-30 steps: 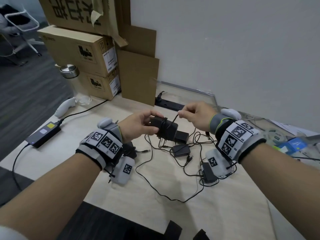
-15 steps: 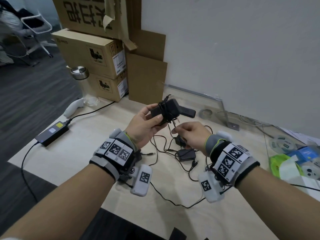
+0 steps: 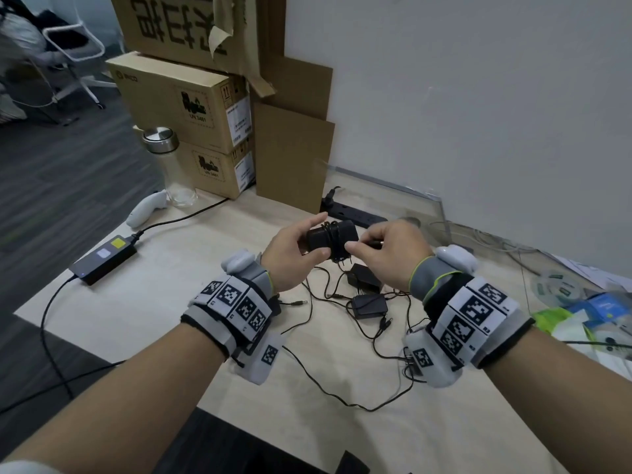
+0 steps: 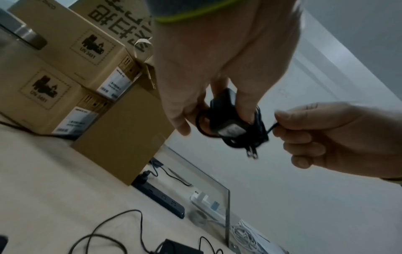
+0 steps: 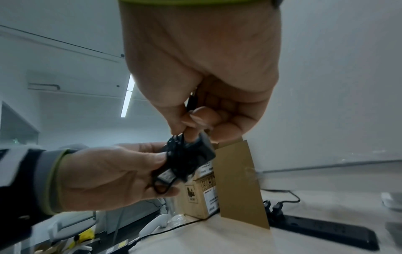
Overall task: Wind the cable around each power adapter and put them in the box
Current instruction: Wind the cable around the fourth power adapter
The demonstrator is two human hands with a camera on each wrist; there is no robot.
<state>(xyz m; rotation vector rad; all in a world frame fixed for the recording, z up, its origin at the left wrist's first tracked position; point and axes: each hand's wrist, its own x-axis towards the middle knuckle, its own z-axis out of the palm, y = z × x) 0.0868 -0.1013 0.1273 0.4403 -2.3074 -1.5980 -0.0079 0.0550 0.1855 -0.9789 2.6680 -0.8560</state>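
Note:
A black power adapter (image 3: 330, 238) with its thin cable wound around it is held above the table. My left hand (image 3: 294, 251) grips the adapter body (image 4: 226, 118) between thumb and fingers. My right hand (image 3: 386, 254) pinches the cable's loose end (image 4: 273, 127) just right of the adapter (image 5: 185, 159). Two more black adapters (image 3: 364, 280) (image 3: 367, 304) lie on the table below, their cables (image 3: 328, 391) tangled and spread out. A glass-walled box (image 3: 427, 200) stands behind, against the wall.
Stacked cardboard boxes (image 3: 181, 100) and a glass bottle (image 3: 171, 165) stand at the back left. A black power strip (image 3: 355, 215) lies behind my hands. A laptop power brick (image 3: 102, 263) and a white controller (image 3: 145, 208) lie left. Papers and packets (image 3: 581, 313) crowd the right.
My right hand rose from below the adapter to beside it, carrying the cable end up. The left hand stayed gripping the adapter, slightly lower than half a second ago.

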